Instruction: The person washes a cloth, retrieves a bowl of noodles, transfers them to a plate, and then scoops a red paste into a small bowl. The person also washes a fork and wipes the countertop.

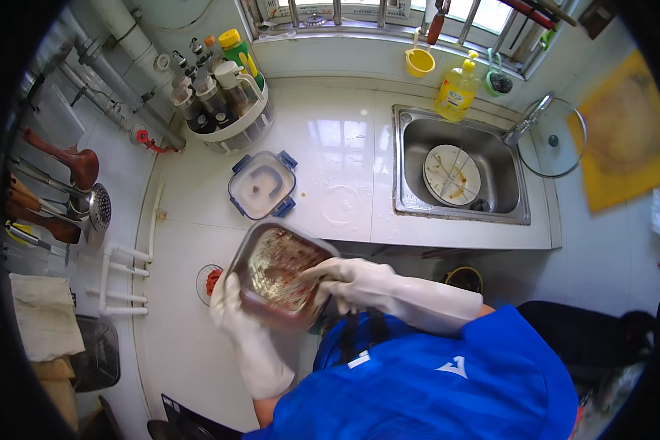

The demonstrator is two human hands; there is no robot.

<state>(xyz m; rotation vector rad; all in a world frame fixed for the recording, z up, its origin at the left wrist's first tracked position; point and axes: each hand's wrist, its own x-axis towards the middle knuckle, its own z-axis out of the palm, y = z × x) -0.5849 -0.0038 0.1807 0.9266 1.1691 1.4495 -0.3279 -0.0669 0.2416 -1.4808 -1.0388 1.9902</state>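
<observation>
A clear rectangular food container (250, 242) is held tilted above the counter's front edge. Inside it is a glossy reddish-brown, oily layer (283, 269); whether this is food or residue I cannot tell. My left hand (234, 305), in a long white rubber glove, grips the container's left side. From the right, my right hand (352, 278), gloved the same way, reaches over the rim, its fingers at the inner wall. Blur hides whether those fingers pinch anything. Just beyond the container lies a clear lid with blue clips (262, 184), flat on the counter.
A glass bowl with red pieces (212, 281) stands left of my left hand. Farther back, a round rack (236, 129) holds several bottles. The steel sink (404, 159) contains a soiled white plate (445, 165) with chopsticks. Behind it stands yellow dish soap (456, 93). Utensils hang at left.
</observation>
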